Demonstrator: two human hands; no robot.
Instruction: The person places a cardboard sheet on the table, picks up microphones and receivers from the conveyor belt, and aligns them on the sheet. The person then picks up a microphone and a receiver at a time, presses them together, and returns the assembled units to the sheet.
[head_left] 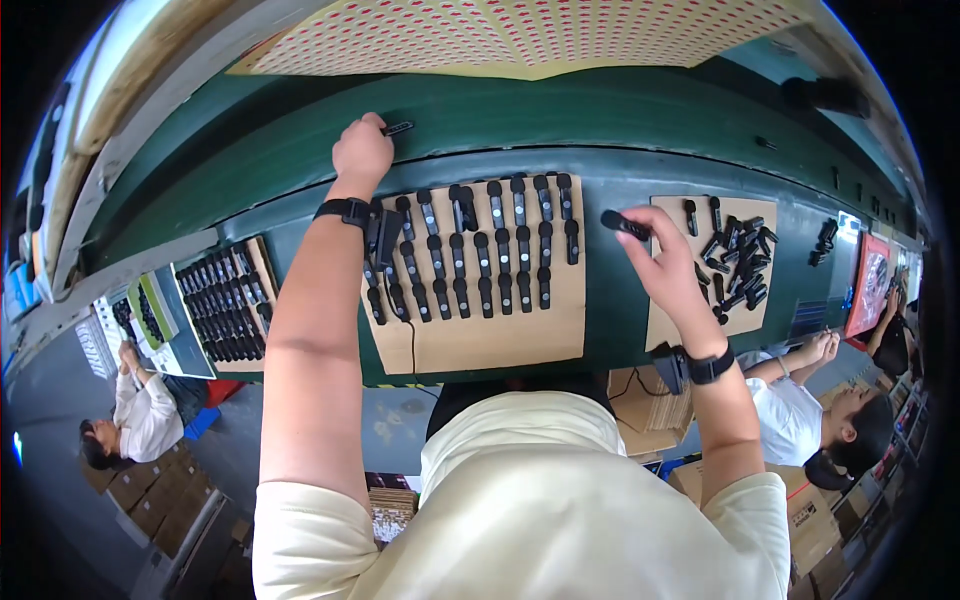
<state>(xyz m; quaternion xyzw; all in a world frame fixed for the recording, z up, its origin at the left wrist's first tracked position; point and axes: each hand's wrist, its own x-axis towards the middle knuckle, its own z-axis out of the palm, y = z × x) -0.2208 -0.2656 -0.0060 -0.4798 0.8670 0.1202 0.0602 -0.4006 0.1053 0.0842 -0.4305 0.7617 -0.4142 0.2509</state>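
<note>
Cream short-sleeved shirt (pixel 520 500), bare forearms, black band on each wrist (pixel 345 211), cable trailing from left one

Three cardboard sheets (pixel 480 345) of small black devices (pixel 500 255); two hands, each holding one device; two other people.

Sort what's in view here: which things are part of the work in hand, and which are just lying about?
In the work:
left hand holding a small black piece
right hand holding a black piece
cardboard sheet with rowed pieces
loose pile

Lying about:
dotted sheet
left tray
red packet
</note>
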